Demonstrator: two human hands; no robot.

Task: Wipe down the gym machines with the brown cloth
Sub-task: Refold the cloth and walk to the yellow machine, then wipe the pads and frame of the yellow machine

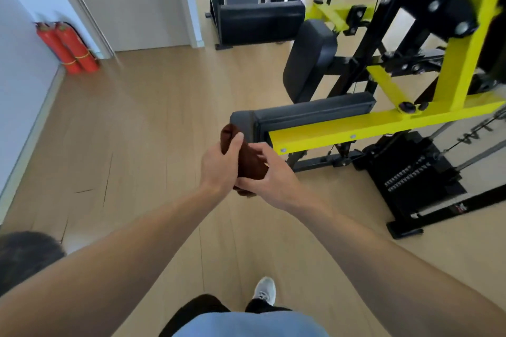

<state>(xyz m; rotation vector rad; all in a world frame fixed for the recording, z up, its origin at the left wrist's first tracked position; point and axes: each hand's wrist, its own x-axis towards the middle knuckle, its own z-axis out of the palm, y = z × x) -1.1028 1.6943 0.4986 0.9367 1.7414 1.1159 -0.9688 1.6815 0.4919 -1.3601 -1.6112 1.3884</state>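
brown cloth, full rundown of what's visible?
The brown cloth is dark reddish-brown, soft fabric by its look, bunched into a thick roll. The left hand grips its upper part, thumb across it; the right hand wraps the lower end. Its top sits at the end of the black padded bar on the yellow machine frame; whether they touch is unclear.
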